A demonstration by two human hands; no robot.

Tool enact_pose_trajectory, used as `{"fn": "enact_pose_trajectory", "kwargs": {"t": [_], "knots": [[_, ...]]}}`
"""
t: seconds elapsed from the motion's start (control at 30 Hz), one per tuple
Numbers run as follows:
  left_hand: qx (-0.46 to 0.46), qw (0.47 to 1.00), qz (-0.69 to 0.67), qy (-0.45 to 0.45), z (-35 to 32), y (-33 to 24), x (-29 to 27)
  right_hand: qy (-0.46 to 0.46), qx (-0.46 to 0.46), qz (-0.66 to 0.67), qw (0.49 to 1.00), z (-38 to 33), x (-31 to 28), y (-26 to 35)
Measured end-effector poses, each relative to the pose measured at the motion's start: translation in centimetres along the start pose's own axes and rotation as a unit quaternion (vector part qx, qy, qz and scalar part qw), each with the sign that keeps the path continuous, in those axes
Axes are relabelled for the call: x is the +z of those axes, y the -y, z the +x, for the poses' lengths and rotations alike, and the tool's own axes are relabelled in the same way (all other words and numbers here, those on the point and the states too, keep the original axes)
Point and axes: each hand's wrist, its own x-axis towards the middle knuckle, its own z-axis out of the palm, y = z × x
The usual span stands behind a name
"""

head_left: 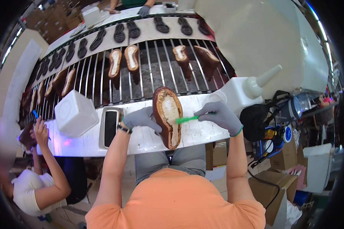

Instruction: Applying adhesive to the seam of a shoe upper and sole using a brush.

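My left hand (141,119), in a grey glove, grips the side of a brown shoe upper (160,112). The upper is held upright over the white table edge, its pale underside facing me. In my gloved right hand (218,114) is a green brush (186,119), pinched by the handle. The brush head touches or lies just in front of the middle of the upper's underside. A white squeeze bottle (240,93) with a long nozzle stands beyond my right hand. A phone-like dark panel in a white frame (111,128) lies left of my left hand.
Brown uppers (132,59) lie on the roller rack (153,76) beyond the table, with black soles (119,33) on the strip behind. A white container (76,114) stands left. A co-worker (46,179) sits at left holding a blue tool; another person's gloved hand (144,10) is opposite.
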Motion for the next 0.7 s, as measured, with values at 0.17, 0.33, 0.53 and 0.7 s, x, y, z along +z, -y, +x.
{"fn": "enact_pose_trajectory", "kwargs": {"t": [0.17,0.33,0.53,0.7], "knots": [[0.023,0.985,-0.084,-0.152,-0.1,1.3,2.7,-0.292,0.216,-0.098,0.927,-6.1,1.3,-7.0],[0.057,0.963,-0.102,-0.241,0.3,4.5,3.5,-0.262,0.311,-0.36,0.839,-5.9,3.5,-8.8],[0.103,0.793,-0.531,-0.279,0.5,6.9,6.3,-0.234,0.307,-0.413,0.825,-5.0,4.4,-9.7],[0.066,0.804,-0.514,-0.29,-2.3,9.2,5.9,-0.302,0.231,-0.316,0.869,-7.3,4.3,-11.9]]}}
